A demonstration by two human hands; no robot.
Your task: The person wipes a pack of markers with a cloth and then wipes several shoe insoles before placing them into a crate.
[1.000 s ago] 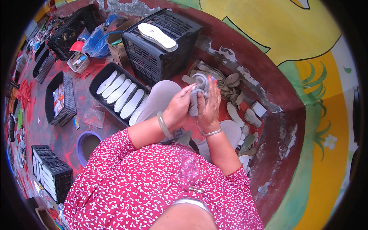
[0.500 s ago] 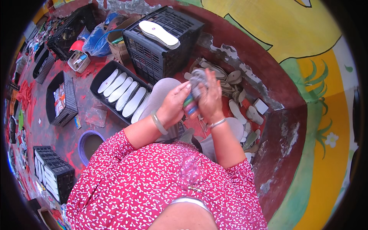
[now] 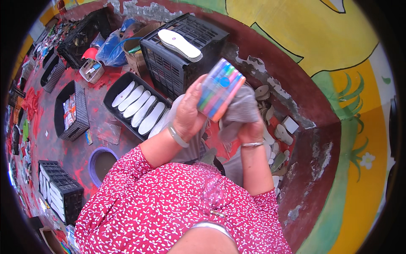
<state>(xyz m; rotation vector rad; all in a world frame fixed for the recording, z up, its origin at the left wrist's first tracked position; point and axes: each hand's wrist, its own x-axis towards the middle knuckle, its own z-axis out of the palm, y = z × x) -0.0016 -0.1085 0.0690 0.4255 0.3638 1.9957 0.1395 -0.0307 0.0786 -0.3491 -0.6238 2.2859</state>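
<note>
My left hand [image 3: 187, 111] is closed on a flat clear pack of multicoloured pens [image 3: 216, 95], held tilted in front of me with a round blue mark on its face. Beside it, a crumpled grey cloth [image 3: 244, 106] hangs over the fingers of my right hand [image 3: 252, 132], which grips it from below. The cloth covers part of that hand and overlaps the pack's right edge.
A black crate [image 3: 163, 63] with white shoe insoles [image 3: 179, 44] on top stands ahead. Left of my arms are a long black bin [image 3: 111, 99] of insoles and a purple-rimmed bucket [image 3: 91, 163]. More loose insoles [image 3: 282, 134] lie by the wall at right.
The pack has come up and turned its broad face into view in my left hand. My right hand has moved right and lower with the cloth.
</note>
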